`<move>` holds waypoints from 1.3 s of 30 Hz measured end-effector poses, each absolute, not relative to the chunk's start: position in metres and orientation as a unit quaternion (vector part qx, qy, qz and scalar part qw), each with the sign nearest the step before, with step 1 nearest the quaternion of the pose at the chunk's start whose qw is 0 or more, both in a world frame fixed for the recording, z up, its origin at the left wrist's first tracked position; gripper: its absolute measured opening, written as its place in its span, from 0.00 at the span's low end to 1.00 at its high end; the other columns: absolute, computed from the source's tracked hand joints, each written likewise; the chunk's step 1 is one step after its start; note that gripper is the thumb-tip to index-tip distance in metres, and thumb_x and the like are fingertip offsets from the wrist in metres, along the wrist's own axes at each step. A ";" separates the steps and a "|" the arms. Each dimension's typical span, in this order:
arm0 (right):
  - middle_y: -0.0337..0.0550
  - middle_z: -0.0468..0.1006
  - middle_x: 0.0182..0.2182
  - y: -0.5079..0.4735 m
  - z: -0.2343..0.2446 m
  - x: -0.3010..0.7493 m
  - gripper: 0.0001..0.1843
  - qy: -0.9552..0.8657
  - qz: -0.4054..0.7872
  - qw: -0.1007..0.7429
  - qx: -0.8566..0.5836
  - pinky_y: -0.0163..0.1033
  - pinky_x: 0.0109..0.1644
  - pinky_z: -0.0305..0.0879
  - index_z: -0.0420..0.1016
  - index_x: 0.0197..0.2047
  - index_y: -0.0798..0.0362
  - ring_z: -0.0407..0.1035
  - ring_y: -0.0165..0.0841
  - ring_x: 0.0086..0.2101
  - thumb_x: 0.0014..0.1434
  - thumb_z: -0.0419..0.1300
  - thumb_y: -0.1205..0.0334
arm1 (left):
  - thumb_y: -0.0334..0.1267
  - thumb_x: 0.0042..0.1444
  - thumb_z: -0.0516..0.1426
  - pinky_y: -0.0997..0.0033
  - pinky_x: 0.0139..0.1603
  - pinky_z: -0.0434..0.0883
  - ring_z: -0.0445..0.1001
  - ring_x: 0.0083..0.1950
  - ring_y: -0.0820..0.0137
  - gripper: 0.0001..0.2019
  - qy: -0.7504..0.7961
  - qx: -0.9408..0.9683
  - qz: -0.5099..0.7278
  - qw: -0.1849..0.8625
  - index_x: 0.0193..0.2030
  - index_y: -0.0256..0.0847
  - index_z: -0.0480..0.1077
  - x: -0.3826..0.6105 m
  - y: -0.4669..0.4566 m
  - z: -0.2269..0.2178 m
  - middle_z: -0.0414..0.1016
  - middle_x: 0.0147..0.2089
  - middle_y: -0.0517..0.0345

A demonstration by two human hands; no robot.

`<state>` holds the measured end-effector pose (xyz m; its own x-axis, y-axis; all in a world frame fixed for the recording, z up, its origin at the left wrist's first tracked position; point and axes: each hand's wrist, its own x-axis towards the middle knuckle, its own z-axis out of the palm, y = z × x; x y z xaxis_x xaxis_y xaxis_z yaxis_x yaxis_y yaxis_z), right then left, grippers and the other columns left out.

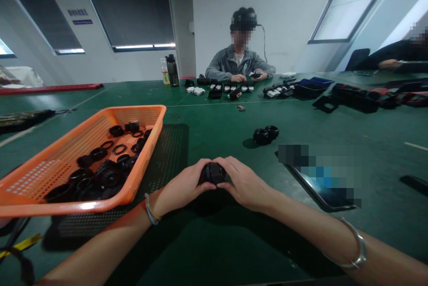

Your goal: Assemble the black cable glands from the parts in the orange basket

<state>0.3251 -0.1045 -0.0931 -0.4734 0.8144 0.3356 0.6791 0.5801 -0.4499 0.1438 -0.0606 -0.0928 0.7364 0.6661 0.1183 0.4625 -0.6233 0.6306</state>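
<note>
Between my two hands is a black ribbed plastic fitting [214,173], held just above the green table. My left hand [189,183] grips its left side, thumb below and fingers over the top. On its right side my right hand [245,184] closes round it the same way. The fingers partly cover the fitting, so its ends are hidden. Farther off, right of centre, two similar black fittings [265,134] lie touching each other. An orange basket [147,174] at the left holds several black fittings [109,173] and loose black rings [119,149].
A phone or tablet [321,183], partly blurred, lies to the right on the green table [214,121]. Across the table a person [239,61] handles a small dark part among several black and white pieces. A dark bottle [171,70] stands at the back. Dark trays [309,87] lie far right.
</note>
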 end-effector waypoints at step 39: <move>0.48 0.76 0.33 -0.077 -0.077 0.352 0.17 -0.722 0.080 0.212 -0.654 0.39 0.37 0.63 0.73 0.43 0.57 0.69 0.38 0.33 0.51 0.59 0.58 | 0.44 0.55 0.54 0.61 0.47 0.69 0.70 0.49 0.61 0.30 0.370 0.913 0.133 0.104 0.60 0.31 0.50 0.150 -0.062 -0.104 0.69 0.47 0.44</move>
